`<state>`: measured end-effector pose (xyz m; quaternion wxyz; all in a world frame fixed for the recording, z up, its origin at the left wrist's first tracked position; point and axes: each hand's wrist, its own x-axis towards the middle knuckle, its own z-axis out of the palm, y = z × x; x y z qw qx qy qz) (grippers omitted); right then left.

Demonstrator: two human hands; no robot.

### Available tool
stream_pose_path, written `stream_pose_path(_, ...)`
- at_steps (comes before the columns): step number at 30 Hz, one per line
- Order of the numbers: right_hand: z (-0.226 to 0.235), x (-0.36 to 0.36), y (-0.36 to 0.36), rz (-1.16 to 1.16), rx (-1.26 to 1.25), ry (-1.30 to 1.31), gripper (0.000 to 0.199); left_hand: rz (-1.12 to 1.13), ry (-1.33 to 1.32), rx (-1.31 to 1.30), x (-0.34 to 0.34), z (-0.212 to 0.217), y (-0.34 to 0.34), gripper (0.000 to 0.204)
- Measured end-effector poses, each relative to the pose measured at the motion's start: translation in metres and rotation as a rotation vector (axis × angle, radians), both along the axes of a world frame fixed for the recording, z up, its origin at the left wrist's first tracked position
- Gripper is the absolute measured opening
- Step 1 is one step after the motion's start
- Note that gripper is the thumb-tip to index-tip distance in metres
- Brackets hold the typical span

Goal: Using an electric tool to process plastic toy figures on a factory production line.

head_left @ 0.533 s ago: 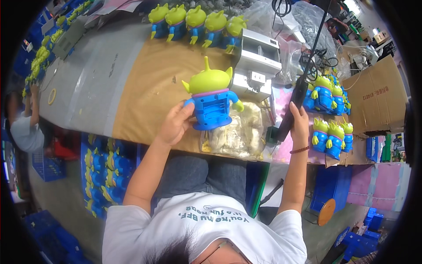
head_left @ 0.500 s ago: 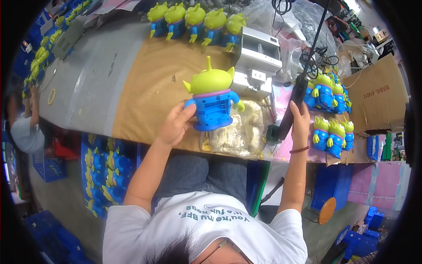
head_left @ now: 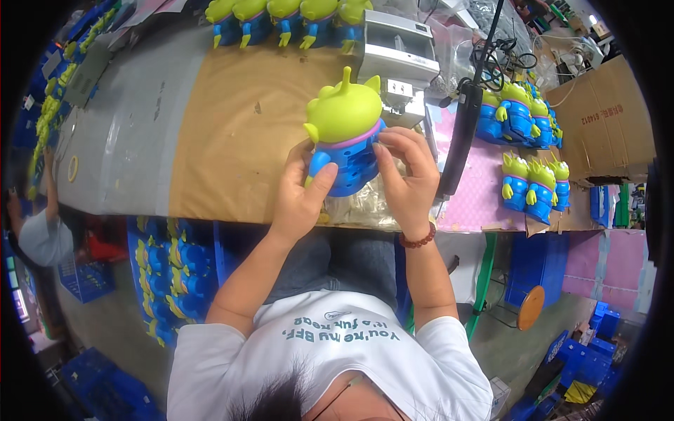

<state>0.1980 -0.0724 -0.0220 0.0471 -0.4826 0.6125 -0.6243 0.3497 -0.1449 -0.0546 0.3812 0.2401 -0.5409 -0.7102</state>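
Holding green-headed blue toy figure (head_left: 347,137) between both hands over desk (head_left: 232,133): your left hand (head_left: 302,196) cups lower left side, right hand (head_left: 407,175) pinches right flank. Toy upright, head pointing away from you; both grips equally close, fingers closed on body.

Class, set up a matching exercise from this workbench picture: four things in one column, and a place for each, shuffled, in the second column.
Things:
1. alien toy
2. black hanging tool
3. cardboard box
4. row of toys

Places:
A. at the far edge of the bench
B. between the left hand and right hand
C. at the right end of the bench
D. just right of the right hand, over the pink sheet

Pairs: 1-B, 2-D, 3-C, 4-A
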Motion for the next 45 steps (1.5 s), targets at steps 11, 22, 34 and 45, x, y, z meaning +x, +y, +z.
stream_pose_path(11,-0.005,0.000,-0.003,0.005,0.002,-0.097,0.011,0.048,-0.100,-0.197,-0.001,0.009,0.005,0.054)
stream_pose_path(22,-0.005,-0.002,-0.001,-0.005,0.010,-0.081,0.010,0.088,-0.188,-0.341,-0.001,0.010,0.004,0.038)
stream_pose_path(34,-0.004,-0.005,0.003,0.021,0.088,-0.121,0.010,0.152,-0.261,-0.510,-0.002,0.005,0.001,0.032)
stream_pose_path(45,-0.010,-0.009,-0.001,0.026,0.105,-0.345,0.008,0.072,-0.150,-0.238,-0.002,-0.005,0.004,0.034)
